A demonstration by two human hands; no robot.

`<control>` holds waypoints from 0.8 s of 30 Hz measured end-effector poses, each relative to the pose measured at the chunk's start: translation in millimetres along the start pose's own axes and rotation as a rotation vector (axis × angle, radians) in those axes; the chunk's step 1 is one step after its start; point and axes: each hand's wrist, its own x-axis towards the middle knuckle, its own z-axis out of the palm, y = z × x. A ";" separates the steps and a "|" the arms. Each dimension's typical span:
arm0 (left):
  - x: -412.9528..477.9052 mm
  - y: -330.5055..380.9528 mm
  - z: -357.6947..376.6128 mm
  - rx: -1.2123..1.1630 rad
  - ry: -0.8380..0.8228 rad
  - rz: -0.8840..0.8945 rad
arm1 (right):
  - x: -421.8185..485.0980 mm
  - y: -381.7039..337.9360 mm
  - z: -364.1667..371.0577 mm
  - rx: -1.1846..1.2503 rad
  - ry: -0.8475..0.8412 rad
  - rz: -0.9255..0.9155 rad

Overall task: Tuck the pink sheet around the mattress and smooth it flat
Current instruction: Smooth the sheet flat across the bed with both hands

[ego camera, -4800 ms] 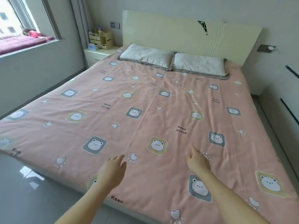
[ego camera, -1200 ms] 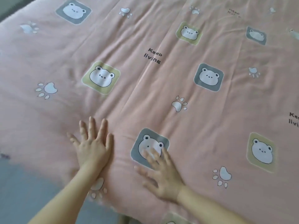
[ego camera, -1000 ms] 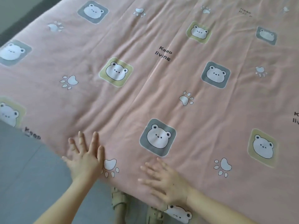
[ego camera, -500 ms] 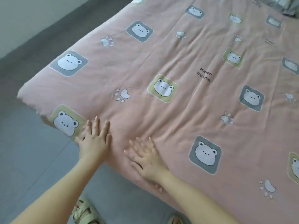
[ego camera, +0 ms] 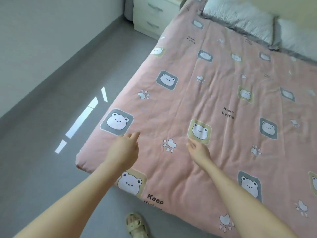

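The pink sheet (ego camera: 205,103), printed with bear faces and paw prints, covers the mattress from the foot corner at lower left up to the pillows. Long shallow creases run along its middle. My left hand (ego camera: 124,149) hovers over the sheet near the foot-left corner (ego camera: 82,163), fingers loosely bent, holding nothing. My right hand (ego camera: 199,150) is a little to its right, just below a yellow bear patch, fingers relaxed and empty. Whether either hand touches the cloth is unclear.
Two grey-white pillows (ego camera: 240,16) lie at the head of the bed. A pale bedside cabinet (ego camera: 151,16) stands at the top left. Grey floor (ego camera: 51,117) runs along the bed's left side. My sandalled foot (ego camera: 137,224) stands at the foot edge.
Both hands have lifted from pressing flat at the foot edge and moved further onto the sheet. The view has swung up and left, showing the corner, floor, cabinet and pillows.
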 end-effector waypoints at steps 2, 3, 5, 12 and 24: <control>24.8 -4.1 -36.7 0.033 0.012 0.042 | 4.7 -27.1 -12.7 0.072 -0.002 0.015; 38.2 -5.8 -56.5 0.043 0.021 0.056 | 10.0 -41.8 -21.3 0.108 0.015 0.014; 63.0 -8.7 -97.0 0.081 0.037 0.081 | 21.2 -72.6 -41.1 0.171 0.094 0.027; 145.9 -16.2 -208.5 0.173 0.102 0.175 | 55.8 -161.1 -106.5 0.278 0.248 0.037; 286.9 -32.2 -293.9 0.150 0.073 0.391 | 97.2 -243.0 -116.7 0.374 0.482 0.226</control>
